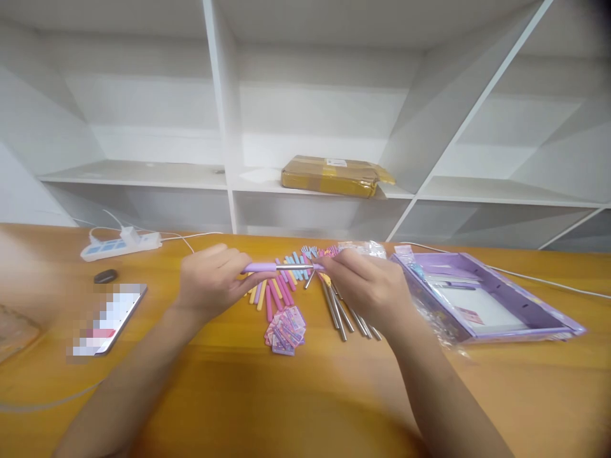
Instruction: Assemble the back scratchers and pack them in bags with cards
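My left hand [212, 280] is closed round a lilac sleeve [260, 268] with a thin metal rod [298, 267] running out of it. My right hand [365, 280] pinches the other end of that rod. Both hands hover just above the wooden table [305, 381]. Under them lie several coloured sleeves [279, 289] in pink, yellow and blue, a row of bare metal rods [341, 312], and a small heap of pink and purple tags [285, 331].
An open lilac box [487, 299] with plastic wrapping lies at the right. A phone [111, 318], a small dark object [105, 276] and a white power strip [119, 245] sit at the left. White shelves behind hold a brown parcel [334, 175].
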{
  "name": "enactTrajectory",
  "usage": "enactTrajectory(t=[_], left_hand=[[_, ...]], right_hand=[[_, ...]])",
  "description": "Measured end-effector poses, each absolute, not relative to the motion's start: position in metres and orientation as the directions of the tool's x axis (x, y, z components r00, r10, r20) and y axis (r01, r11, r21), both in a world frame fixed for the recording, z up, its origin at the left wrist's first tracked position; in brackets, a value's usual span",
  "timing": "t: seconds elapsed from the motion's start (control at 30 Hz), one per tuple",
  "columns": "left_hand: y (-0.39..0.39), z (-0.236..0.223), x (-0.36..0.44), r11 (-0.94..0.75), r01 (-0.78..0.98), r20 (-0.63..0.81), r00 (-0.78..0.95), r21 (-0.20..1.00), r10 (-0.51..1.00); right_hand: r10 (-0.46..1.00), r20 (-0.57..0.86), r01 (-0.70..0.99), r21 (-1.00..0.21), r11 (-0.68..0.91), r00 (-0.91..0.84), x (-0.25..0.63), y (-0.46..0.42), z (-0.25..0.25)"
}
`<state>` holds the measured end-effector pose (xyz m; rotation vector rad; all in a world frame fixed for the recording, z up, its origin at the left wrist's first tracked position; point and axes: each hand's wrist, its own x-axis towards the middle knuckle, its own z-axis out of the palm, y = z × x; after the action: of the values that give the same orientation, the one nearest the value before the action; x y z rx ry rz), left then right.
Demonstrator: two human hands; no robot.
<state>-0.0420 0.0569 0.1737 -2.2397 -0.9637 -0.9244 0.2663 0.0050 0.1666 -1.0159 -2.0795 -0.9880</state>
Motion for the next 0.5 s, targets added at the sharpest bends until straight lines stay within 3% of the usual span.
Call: enactTrajectory(t=[0.17,0.33,0.5], left_hand=[[0.061,0.172,-0.044,-0.611,0.751,0.763,0.541,-0.251,0.353],[0.06,0.172,-0.046,-0.582,0.754,0.773,0.552,-0.303,0.313],[0.06,0.174,-0.043,-0.594,0.715,0.805,0.565,-0.369,0.18]], right_hand=[[0.417,0.74,0.841,0.385,0.381,-0.528,0.261,0.007,0.165],[0.477,0.765,0.887,0.267,0.377,-0.433,0.262,0.006,0.167],[0.558,0.707,0.877,0.191,0.441,-0.435,0.269,-0.005,0.177]])
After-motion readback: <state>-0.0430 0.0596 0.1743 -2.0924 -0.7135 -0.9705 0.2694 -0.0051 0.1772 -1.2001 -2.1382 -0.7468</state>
